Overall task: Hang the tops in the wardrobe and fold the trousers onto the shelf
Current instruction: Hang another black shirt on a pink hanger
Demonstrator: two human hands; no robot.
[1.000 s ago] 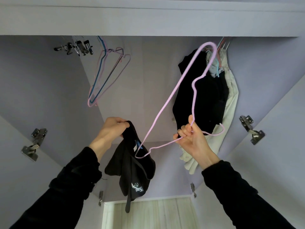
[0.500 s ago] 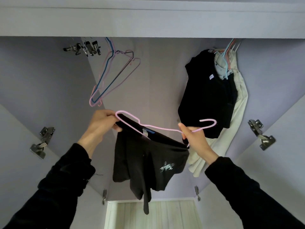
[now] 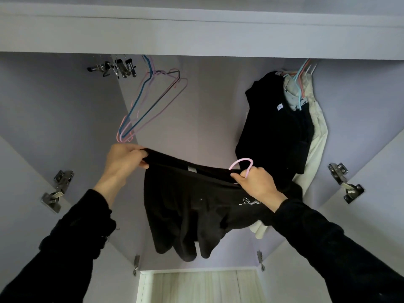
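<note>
Risk, left side first: left hand pinches the shoulder edge of the black top, fingers curled over the fabric; if that shoulder is not seated on the hanger arm beneath, it would likely slide off on release. Top hangs in mid-air between both hands, inside the open wardrobe, below rail level. Right hand grips the collar together with the pink hanger; only its hook shows. Lifting by the hook alone could tip the garment toward the left.

Surroundings, left to right: metal clip hangers, bunch of empty wire hangers, then hung garments, black and cream. Gap between the wire hangers and those garments looks free; hook could snag either neighbour
</note>
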